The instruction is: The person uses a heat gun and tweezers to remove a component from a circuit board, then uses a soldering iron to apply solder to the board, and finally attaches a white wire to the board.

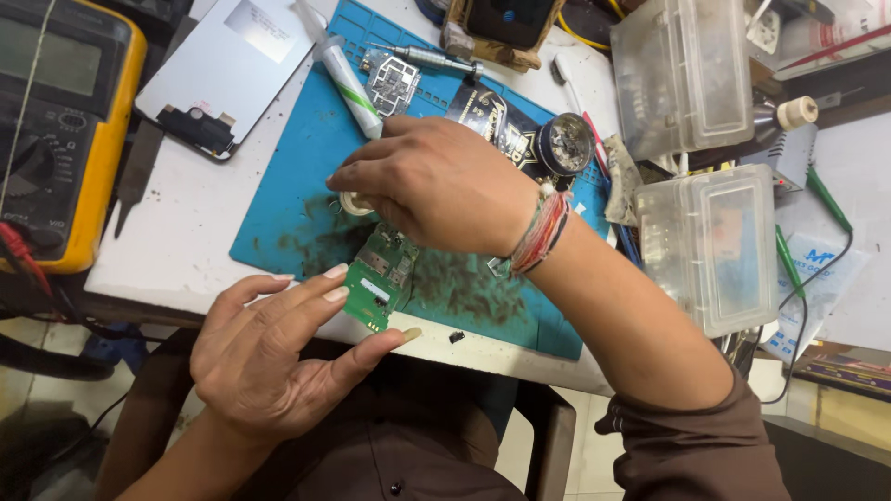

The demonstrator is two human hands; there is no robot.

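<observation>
Two hands on a small green circuit board [380, 276] at the near edge of the blue work mat [288, 186].

Board's bare, out of any casing, so teardown looks done; work on the board itself looks mid-way, judging by dark grime smeared on the mat around it. A metal shield frame [392, 83] and a screwdriver [429, 58] lie apart at the mat's far side, nothing refitted yet. Left hand [269, 357]: palm down, fingers spread fairly wide, index + middle tips on the board's left edge, thumb under its near corner, pinching it steady. Right hand [436, 186]: arched over the board's top, wrist bent, fingers curled narrow around a small whitish round thing [353, 204], can't tell what it is. Yellow multimeter [60, 130] sits far left, untouched.
</observation>
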